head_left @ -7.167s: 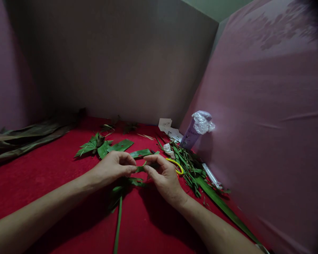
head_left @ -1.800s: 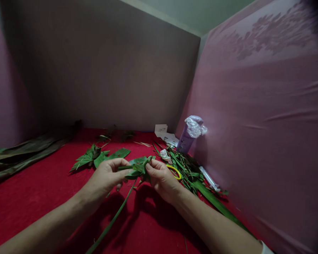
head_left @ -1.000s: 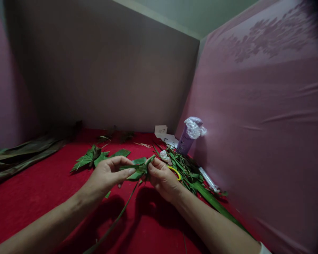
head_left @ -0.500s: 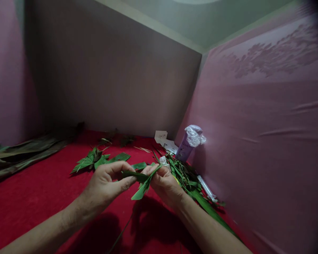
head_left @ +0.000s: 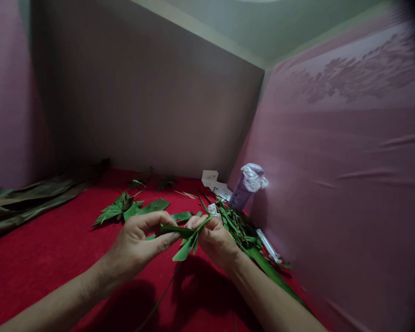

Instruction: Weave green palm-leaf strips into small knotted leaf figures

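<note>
In the head view, I take the upright purple container with crinkled clear plastic over its top [head_left: 241,193] as my landmark. Nearer to me than that container and to its left is the small bundle of folded green leaf strips [head_left: 184,250], held up above the red cloth-like floor covering [head_left: 69,253]. On the bundle's left side, the bare left hand [head_left: 141,240] pinches a narrow folded strip between thumb and forefinger. On its right side, the bare right hand [head_left: 217,242] pinches the spot where the strips cross; I can't tell what its lower fingers do, as they are hidden. The broad, cut tail of one strip hangs free between the two hands.

I judge the bundle to be very light, springy along its length and soft across it, smooth enough to slide if the pinch slackens, and liable to split along the grain or spring open at a fold. I would take hold right at the crossing with flat finger pads, and steady each strip close to its fold rather than by the loose tail.

Just this side of the container, a loose heap of thin green leaf trimmings [head_left: 240,229] lies past the right hand. Well to the container's left sits a pleated green fan-shaped leaf [head_left: 111,210], and white paper cards [head_left: 219,188] lie close by its left side.
</note>
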The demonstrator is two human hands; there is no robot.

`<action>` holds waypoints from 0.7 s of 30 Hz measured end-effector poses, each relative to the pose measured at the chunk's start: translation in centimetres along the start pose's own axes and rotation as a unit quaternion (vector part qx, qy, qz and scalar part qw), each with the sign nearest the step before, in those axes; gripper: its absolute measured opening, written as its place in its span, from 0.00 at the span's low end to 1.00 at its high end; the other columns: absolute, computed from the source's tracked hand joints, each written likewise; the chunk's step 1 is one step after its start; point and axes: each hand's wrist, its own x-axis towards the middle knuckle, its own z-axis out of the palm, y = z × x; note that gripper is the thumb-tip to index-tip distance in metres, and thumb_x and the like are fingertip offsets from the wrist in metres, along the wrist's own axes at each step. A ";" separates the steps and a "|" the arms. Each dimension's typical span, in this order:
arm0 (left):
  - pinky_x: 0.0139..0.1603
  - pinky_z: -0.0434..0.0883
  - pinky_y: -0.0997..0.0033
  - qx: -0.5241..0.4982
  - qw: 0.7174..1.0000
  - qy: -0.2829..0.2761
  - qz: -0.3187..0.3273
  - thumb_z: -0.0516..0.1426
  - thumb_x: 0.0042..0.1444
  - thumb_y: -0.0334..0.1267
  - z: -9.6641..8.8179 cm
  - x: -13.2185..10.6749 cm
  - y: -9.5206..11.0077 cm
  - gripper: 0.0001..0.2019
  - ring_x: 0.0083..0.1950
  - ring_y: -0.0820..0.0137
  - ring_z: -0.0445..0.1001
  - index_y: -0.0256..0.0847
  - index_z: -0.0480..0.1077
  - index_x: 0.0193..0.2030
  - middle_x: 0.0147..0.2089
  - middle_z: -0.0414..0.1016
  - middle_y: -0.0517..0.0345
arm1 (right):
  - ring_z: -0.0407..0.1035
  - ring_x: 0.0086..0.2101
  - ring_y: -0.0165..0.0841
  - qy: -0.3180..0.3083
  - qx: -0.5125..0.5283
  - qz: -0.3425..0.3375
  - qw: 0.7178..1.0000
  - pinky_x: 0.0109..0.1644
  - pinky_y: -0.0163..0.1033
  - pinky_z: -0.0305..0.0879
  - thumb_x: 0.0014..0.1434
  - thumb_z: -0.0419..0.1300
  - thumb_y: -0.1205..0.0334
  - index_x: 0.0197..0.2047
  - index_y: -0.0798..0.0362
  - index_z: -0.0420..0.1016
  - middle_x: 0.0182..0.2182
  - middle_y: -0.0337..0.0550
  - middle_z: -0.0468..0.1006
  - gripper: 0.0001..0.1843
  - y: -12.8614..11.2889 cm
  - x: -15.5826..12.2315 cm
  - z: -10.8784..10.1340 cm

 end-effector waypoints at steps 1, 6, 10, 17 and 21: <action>0.33 0.63 0.71 -0.001 1.000 -0.005 0.006 0.59 0.49 0.38 0.0 0.0 0.1 0.05 0.31 0.70 0.67 0.40 0.72 0.28 0.27 0.70 0.60 | 0.63 0.31 0.32 -0.002 0.001 0.000 1.000 0.37 0.37 0.59 0.41 0.69 0.52 0.27 0.48 0.79 0.28 0.40 0.72 0.11 0.0 0.0 0.0; 0.34 0.64 0.71 0.000 0.999 -0.022 0.037 0.59 0.51 0.36 -0.4 -0.2 0.7 0.03 0.32 0.70 0.67 0.40 0.72 0.29 0.28 0.70 0.60 | 0.63 0.32 0.32 -0.018 0.006 0.013 1.000 0.37 0.37 0.59 0.41 0.70 0.53 0.28 0.48 0.80 0.29 0.40 0.71 0.10 -0.1 -0.2 0.1; 0.35 0.65 0.69 0.017 0.998 -0.026 0.061 0.57 0.52 0.34 -0.6 -0.3 1.0 0.03 0.32 0.69 0.68 0.40 0.71 0.29 0.28 0.70 0.59 | 0.64 0.33 0.33 -0.020 -0.008 0.014 1.000 0.39 0.39 0.60 0.42 0.69 0.54 0.29 0.49 0.80 0.30 0.41 0.72 0.11 -0.3 -0.2 0.1; 0.37 0.66 0.67 0.017 0.997 -0.044 0.056 0.57 0.53 0.33 -0.7 -0.2 1.1 0.02 0.34 0.67 0.69 0.39 0.71 0.30 0.29 0.71 0.56 | 0.65 0.34 0.34 -0.044 -0.026 0.016 0.999 0.43 0.41 0.59 0.44 0.68 0.54 0.29 0.49 0.79 0.30 0.42 0.73 0.09 -0.8 -0.3 -0.1; 0.36 0.66 0.68 0.015 0.998 -0.051 0.025 0.57 0.52 0.35 -1.0 0.0 0.9 0.04 0.33 0.68 0.69 0.39 0.71 0.29 0.28 0.71 0.57 | 0.65 0.34 0.34 -0.048 -0.020 0.016 0.999 0.44 0.42 0.58 0.46 0.67 0.54 0.29 0.50 0.79 0.30 0.42 0.73 0.09 -1.0 -0.2 -0.1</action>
